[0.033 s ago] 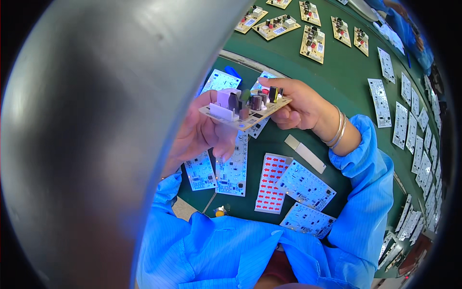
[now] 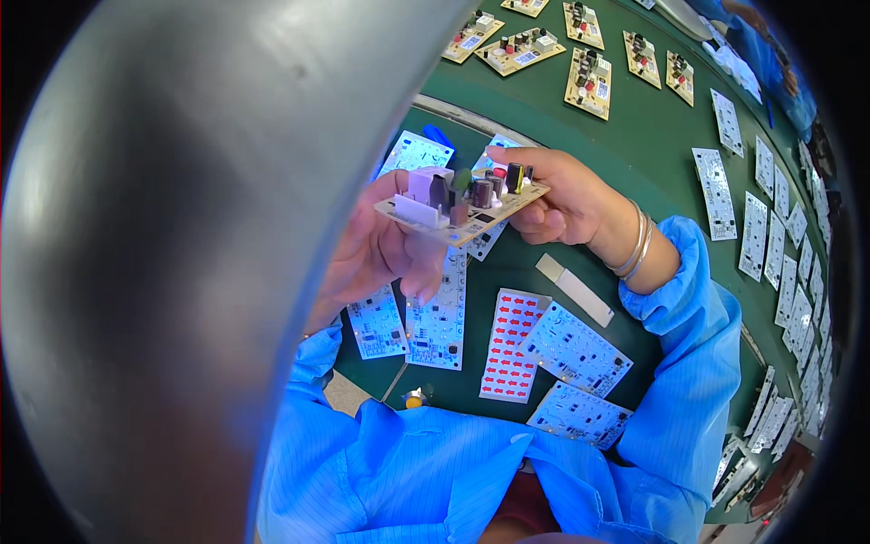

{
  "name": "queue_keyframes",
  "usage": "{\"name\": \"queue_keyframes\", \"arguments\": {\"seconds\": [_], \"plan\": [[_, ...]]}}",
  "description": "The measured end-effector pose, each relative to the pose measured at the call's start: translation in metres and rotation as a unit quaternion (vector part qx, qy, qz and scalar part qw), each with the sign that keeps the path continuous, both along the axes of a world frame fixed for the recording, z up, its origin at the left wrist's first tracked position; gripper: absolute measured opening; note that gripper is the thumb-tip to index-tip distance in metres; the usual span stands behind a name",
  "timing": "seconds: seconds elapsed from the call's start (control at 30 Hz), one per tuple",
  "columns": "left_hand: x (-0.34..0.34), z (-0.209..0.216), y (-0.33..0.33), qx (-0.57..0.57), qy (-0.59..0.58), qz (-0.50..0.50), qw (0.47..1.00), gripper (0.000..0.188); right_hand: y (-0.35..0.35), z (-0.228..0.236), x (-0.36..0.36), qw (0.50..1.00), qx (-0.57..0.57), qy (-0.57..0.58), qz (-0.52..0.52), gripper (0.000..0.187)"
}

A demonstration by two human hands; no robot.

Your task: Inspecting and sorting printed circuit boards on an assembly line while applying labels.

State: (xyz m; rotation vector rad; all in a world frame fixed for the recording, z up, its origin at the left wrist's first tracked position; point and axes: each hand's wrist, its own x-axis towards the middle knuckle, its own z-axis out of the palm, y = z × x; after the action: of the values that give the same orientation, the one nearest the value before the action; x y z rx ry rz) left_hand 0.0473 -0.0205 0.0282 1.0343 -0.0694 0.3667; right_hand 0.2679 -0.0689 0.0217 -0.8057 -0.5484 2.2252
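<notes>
Between my two hands a tan circuit board [image 2: 497,216] is held up, tilted, over the green work surface. Black capacitors, a white connector and a red part stand on its upper face. My left hand [image 2: 376,249] grips the connector end, partly hidden by a large grey blurred shape. The opposite end is pinched by my right hand [image 2: 569,195], thumb near the top edge and fingers curled below. Under the held board lie white circuit boards, among them one long board [image 2: 437,317] and a shorter board [image 2: 379,325] beside it.
A sticker sheet with red arrows [image 2: 509,349] lies near me, slightly overlapped by a white board [image 2: 580,352]. Above them rests a cream strip [image 2: 576,290]. Several tan boards [image 2: 590,83] stand at the back; white boards [image 2: 715,193] line the right. The grey shape [image 2: 181,236] blocks the left.
</notes>
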Motion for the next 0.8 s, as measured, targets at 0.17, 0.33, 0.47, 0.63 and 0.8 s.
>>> {"name": "queue_keyframes", "arguments": {"seconds": [0.17,0.33,0.47,0.63,0.8], "plan": [[0.001,0.005,0.005,-0.117,0.010,0.018,0.993,0.067,-0.005,0.008,-0.004,0.996,0.019,0.051,-0.071,0.039],[0.002,-0.011,0.031,-0.244,-0.022,0.007,0.969,0.062,-0.012,0.015,-0.013,0.987,0.067,0.146,-0.015,0.036],[0.000,-0.016,0.033,-0.314,-0.005,-0.028,0.949,0.054,-0.025,0.023,-0.027,0.977,0.106,0.183,0.012,0.034],[0.004,-0.015,0.033,-0.331,0.024,-0.029,0.943,0.044,-0.030,0.019,-0.030,0.959,0.128,0.244,0.066,0.040],[-0.001,-0.010,0.022,-0.339,0.080,0.078,0.934,0.034,-0.047,0.029,-0.039,0.962,0.075,0.259,0.041,0.058]]}}
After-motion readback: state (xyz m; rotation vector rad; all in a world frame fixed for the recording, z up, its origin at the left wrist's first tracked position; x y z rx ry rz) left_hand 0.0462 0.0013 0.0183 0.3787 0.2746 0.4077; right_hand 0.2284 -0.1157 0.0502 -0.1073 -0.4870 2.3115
